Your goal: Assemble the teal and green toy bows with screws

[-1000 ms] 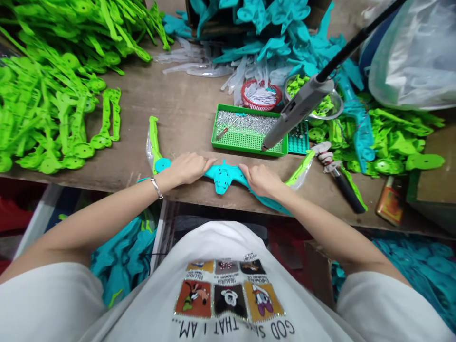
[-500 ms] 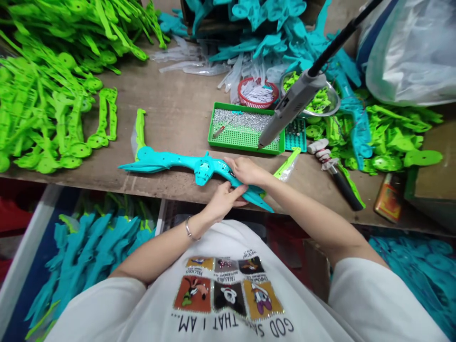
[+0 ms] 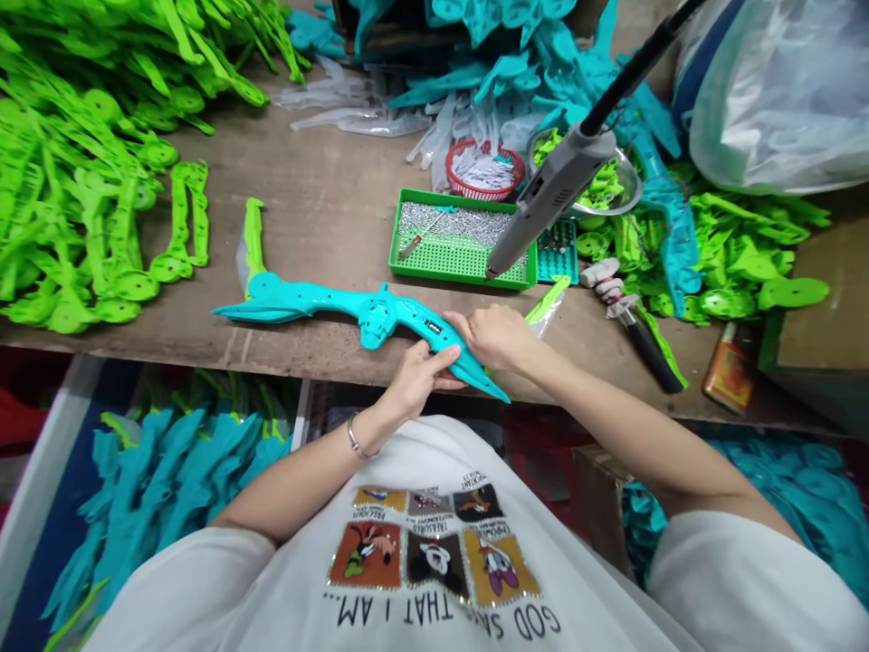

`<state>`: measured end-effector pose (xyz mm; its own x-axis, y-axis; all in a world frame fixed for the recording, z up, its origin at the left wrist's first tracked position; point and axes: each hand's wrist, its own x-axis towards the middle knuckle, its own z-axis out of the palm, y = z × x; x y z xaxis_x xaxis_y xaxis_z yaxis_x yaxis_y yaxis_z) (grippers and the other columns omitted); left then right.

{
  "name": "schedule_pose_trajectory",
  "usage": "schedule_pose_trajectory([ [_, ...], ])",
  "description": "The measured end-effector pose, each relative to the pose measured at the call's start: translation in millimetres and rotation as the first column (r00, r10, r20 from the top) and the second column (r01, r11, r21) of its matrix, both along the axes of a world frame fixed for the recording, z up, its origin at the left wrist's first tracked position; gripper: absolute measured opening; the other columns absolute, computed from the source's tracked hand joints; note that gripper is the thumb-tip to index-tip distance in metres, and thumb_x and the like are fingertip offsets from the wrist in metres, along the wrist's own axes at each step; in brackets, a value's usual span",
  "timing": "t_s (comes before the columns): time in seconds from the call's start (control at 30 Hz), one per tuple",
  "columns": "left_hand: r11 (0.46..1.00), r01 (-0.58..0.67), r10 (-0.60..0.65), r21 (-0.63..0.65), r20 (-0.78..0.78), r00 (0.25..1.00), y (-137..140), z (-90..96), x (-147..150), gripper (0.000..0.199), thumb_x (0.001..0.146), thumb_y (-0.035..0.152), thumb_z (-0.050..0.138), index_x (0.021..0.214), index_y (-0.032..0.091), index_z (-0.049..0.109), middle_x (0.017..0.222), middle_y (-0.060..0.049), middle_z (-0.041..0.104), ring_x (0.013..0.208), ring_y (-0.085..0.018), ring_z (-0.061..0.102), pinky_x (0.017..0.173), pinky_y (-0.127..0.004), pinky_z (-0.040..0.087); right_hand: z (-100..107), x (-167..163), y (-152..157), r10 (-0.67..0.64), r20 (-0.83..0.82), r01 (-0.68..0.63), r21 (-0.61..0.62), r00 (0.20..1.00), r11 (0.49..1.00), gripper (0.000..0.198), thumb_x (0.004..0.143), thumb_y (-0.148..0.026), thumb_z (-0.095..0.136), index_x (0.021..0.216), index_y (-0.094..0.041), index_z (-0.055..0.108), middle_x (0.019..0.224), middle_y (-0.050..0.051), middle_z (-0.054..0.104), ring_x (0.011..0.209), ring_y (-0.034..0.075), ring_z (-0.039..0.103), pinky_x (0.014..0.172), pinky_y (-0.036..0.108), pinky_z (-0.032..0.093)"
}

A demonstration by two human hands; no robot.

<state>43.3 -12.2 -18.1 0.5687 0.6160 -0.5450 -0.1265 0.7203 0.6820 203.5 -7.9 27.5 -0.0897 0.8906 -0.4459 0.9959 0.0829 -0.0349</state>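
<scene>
A turquoise plastic toy bow [image 3: 326, 299] lies along the front of the workbench, with a lime green limb [image 3: 253, 237] rising from its left end and another green limb [image 3: 547, 301] beyond its right end. My left hand [image 3: 421, 369] grips the bow's right arm from the front edge, thumb on top. Bent over the same arm, farther right, my right hand [image 3: 501, 337] has its fingers closed on the bow's rear edge; some fingertips are hidden. A small dark slot [image 3: 433, 326] with metal inside shows between the hands.
A grey electric screwdriver [image 3: 549, 201] hangs over a green tray [image 3: 462, 272] of screws. Behind stand a red basket [image 3: 485, 192] and a bowl of green parts. Green pieces [image 3: 88, 217] heap at left. A black-handled tool [image 3: 655, 353] and an orange box [image 3: 731, 369] lie right.
My right hand has slid right along the bow, uncovering the dark slot. My left hand keeps its grip. The whole view has shifted slightly.
</scene>
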Motion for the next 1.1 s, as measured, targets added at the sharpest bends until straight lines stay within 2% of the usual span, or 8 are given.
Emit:
schedule_pose_trajectory([
  [0.23, 1.000, 0.005, -0.004, -0.026, 0.030, 1.000, 3.8, -3.6, -0.7, 0.048, 0.070, 0.044, 0.088, 0.097, 0.014, 0.062, 0.088, -0.006, 0.076, 0.078, -0.020, 0.074, 0.069, -0.032, 0.063, 27.0, 18.5, -51.4, -0.282, -0.291, 0.368, 0.305, 0.914, 0.879, 0.050, 0.103, -0.051, 0.036, 0.084, -0.015, 0.067, 0.087, 0.013, 0.071, 0.081, 0.022, 0.062, 0.074, 0.032, 0.039],
  [0.33, 1.000, 0.021, -0.020, -0.022, 0.029, 0.999, 4.5, -5.1, -1.8, 0.050, 0.071, 0.045, 0.088, 0.099, 0.013, 0.062, 0.092, -0.009, 0.077, 0.080, -0.022, 0.076, 0.070, -0.034, 0.063, 26.3, 32.2, -79.1, -0.469, -0.473, 0.457, -0.149, 0.746, 0.877, 0.058, 0.095, -0.066, 0.044, 0.072, -0.018, 0.065, 0.068, 0.006, 0.067, 0.063, 0.016, 0.057, 0.064, 0.030, 0.039],
  [0.43, 1.000, 0.026, -0.025, -0.015, 0.038, 0.999, 3.5, -6.2, -2.1, 0.049, 0.072, 0.045, 0.087, 0.099, 0.013, 0.061, 0.092, -0.010, 0.078, 0.081, -0.024, 0.076, 0.072, -0.035, 0.063, 7.0, 32.5, -94.3, -0.670, -0.625, 0.367, -0.561, 0.400, 0.742, 0.061, 0.083, -0.076, 0.056, 0.080, -0.016, 0.068, 0.077, 0.006, 0.071, 0.065, 0.015, 0.061, 0.065, 0.029, 0.046],
  [0.53, 1.000, 0.024, -0.023, -0.017, 0.049, 0.999, 2.5, -6.5, -1.2, 0.047, 0.073, 0.044, 0.086, 0.098, 0.013, 0.060, 0.090, -0.010, 0.078, 0.080, -0.024, 0.077, 0.072, -0.035, 0.063, -15.9, 24.2, -99.8, -0.740, -0.664, 0.404, -0.650, 0.109, 0.643, 0.057, 0.073, -0.072, 0.069, 0.071, -0.016, 0.064, 0.068, 0.002, 0.065, 0.058, 0.010, 0.054, 0.060, 0.025, 0.044],
  [0.63, 0.999, 0.021, -0.020, -0.027, 0.048, 0.999, 1.9, -6.3, 0.6, 0.044, 0.075, 0.042, 0.085, 0.097, 0.014, 0.060, 0.090, -0.010, 0.078, 0.079, -0.023, 0.076, 0.071, -0.034, 0.063, -26.5, 19.2, -102.9, -0.743, -0.669, 0.475, -0.653, 0.005, 0.590, 0.054, 0.069, -0.069, 0.073, 0.072, -0.017, 0.064, 0.056, -0.005, 0.051, 0.050, 0.006, 0.040, 0.051, 0.023, 0.031],
  [0.73, 0.999, 0.014, -0.012, -0.041, 0.038, 0.999, 0.6, -5.6, 3.8, 0.042, 0.075, 0.039, 0.084, 0.098, 0.013, 0.060, 0.091, -0.011, 0.078, 0.077, -0.023, 0.076, 0.070, -0.035, 0.062, -16.7, 22.0, -105.9, -0.730, -0.661, 0.472, -0.595, 0.175, 0.651, 0.056, 0.076, -0.074, 0.062, 0.077, -0.018, 0.065, 0.060, -0.001, 0.057, 0.052, 0.010, 0.047, 0.054, 0.025, 0.036],
  [0.9, 0.994, 0.028, -0.019, -0.109, 0.085, 0.996, -2.7, -5.1, 13.8, 0.044, 0.070, 0.036, 0.088, 0.099, 0.013, 0.064, 0.089, -0.009, 0.076, 0.077, -0.022, 0.074, 0.076, -0.041, 0.062, 37.7, 24.6, -91.4, -0.404, -0.221, 0.394, -0.086, 0.888, 0.915, 0.056, 0.090, -0.069, 0.048, 0.066, -0.021, 0.064, 0.061, 0.009, 0.065, 0.059, 0.023, 0.061, 0.058, 0.033, 0.035],
  [1.1, 0.997, -0.002, 0.009, -0.078, 0.091, 0.996, -9.4, -10.1, 30.9, 0.043, 0.069, 0.041, 0.086, 0.095, 0.015, 0.064, 0.087, -0.008, 0.073, 0.072, -0.020, 0.071, 0.067, -0.035, 0.061, 60.7, -36.9, 8.4, 0.036, -0.498, 0.085, 0.217, 0.866, 0.972, 0.036, 0.100, -0.045, 0.044, 0.100, -0.020, 0.069, 0.097, 0.010, 0.075, 0.086, 0.023, 0.069, 0.076, 0.032, 0.047],
])
